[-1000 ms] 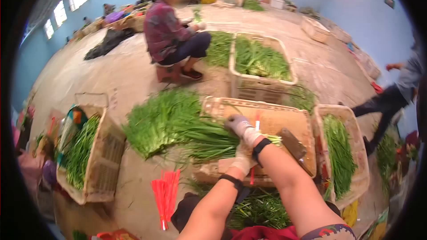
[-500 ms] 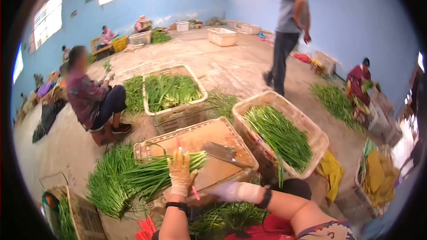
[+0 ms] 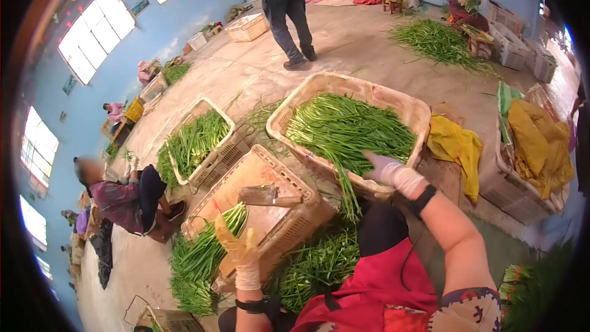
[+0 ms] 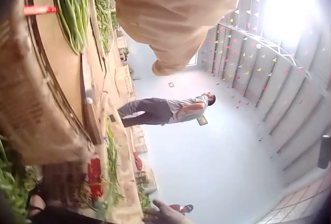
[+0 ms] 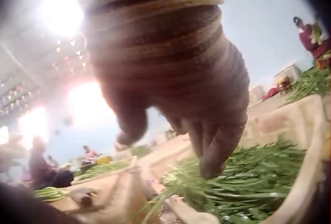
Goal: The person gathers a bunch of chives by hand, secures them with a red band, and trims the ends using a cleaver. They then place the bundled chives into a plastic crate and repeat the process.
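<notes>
My left hand (image 3: 243, 249), in a yellowish glove, has its fingers extended at the right edge of a bundle of green stalks (image 3: 212, 243) on an upturned crate (image 3: 276, 212); whether it touches them is unclear. A cleaver (image 3: 269, 196) lies beyond the bundle's cut ends. In a pale knitted glove, my right hand (image 3: 393, 173) is over the near rim of a crate (image 3: 415, 107) full of long green stalks (image 3: 350, 132). The right wrist view has this hand (image 5: 176, 79) with fingers pointing down above the greens (image 5: 248, 177), gripping nothing.
Another crate of greens (image 3: 196, 141) stands beyond the work surface, with a seated person (image 3: 120, 203) at the left. Someone stands (image 3: 286, 9) farther back. Yellow cloth (image 3: 455, 150) lies right of the full crate; loose greens (image 3: 319, 258) lie by my knees.
My right hand has left the bundle and moved right to the full crate. My left hand's fingers have come off the stalks' top to their side. The head view has turned right.
</notes>
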Demonstrator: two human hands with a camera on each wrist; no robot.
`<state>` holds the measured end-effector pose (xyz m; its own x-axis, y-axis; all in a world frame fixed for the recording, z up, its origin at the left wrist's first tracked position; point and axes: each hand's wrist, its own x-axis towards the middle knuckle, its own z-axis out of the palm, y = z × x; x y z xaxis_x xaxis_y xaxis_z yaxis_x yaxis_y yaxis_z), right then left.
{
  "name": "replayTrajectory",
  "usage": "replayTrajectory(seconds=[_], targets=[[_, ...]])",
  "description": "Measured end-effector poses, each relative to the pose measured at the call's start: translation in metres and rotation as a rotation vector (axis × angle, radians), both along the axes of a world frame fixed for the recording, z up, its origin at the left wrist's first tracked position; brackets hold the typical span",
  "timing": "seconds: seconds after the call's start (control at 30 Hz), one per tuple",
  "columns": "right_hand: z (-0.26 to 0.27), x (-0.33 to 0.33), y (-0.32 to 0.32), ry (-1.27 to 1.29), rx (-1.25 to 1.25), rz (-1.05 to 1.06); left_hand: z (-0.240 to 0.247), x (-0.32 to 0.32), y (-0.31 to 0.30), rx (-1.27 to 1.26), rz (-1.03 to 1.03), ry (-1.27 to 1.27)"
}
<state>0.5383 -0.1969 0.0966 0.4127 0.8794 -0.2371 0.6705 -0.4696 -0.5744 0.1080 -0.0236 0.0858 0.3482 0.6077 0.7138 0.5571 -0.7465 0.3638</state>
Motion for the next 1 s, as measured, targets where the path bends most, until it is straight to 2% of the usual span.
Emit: replayTrajectory(seconds=[0.03, 0.1, 0.2, 0.3, 0.33, 0.43, 0.47, 0.57, 0.6, 0.63, 0.7, 0.73, 0.77, 0.83, 0.87, 0.97, 1.0], targets=[[0.001, -0.006, 0.019, -0.150, 0.010, 0.034, 0.006, 0.014, -0.009, 0.022, -0.014, 0.041], [-0.001, -0.004, 0.058, -0.635, -0.012, 0.292, 0.020, 0.035, -0.034, -0.021, -0.067, 0.054], [-0.030, 0.015, 0.096, -0.712, -0.074, 0.468, 0.035, 0.048, -0.060, -0.091, -0.108, 0.110], [-0.076, 0.025, 0.132, -0.289, -0.065, 0.157, 0.028, 0.036, -0.059, -0.129, -0.107, 0.188], [-0.082, 0.030, 0.149, 0.132, -0.176, -0.037, 0.024, 0.032, -0.057, -0.185, -0.084, 0.179], [-0.112, 0.012, 0.164, 0.159, -0.230, -0.069, -0.006, 0.024, -0.047, -0.470, -0.033, -0.012], [-0.118, 0.016, 0.163, 0.084, -0.220, -0.034, -0.015, 0.022, -0.047, -0.492, -0.019, -0.023], [-0.157, 0.063, 0.200, -0.111, -0.419, 0.292, -0.024, 0.027, -0.044, -0.354, -0.055, 0.114], [-0.154, 0.078, 0.199, -0.150, -0.256, 0.189, -0.025, 0.030, -0.043, -0.353, -0.071, 0.118], [-0.125, 0.084, 0.197, -0.185, -0.208, 0.131, -0.025, 0.033, -0.044, -0.352, -0.085, 0.122], [-0.087, 0.089, 0.197, -0.247, -0.052, 0.183, -0.033, 0.036, -0.046, -0.362, -0.094, 0.138], [-0.083, 0.087, 0.205, -0.355, -0.219, 0.306, -0.040, 0.039, -0.048, -0.370, -0.094, 0.149], [-0.116, 0.100, 0.213, -0.484, -0.445, 0.584, -0.045, 0.042, -0.049, -0.376, -0.095, 0.161], [-0.056, 0.067, 0.208, -0.610, -0.810, 0.814, -0.040, 0.048, -0.051, -0.423, -0.100, 0.182], [-0.061, 0.063, 0.226, -0.582, -0.910, 0.644, -0.036, 0.050, -0.053, -0.436, -0.098, 0.206], [-0.068, 0.066, 0.281, -0.412, -0.539, 0.288, -0.037, 0.046, -0.054, -0.453, -0.069, 0.213], [-0.086, 0.065, 0.297, -0.395, -0.402, 0.267, -0.041, 0.042, -0.052, -0.453, -0.051, 0.206]])
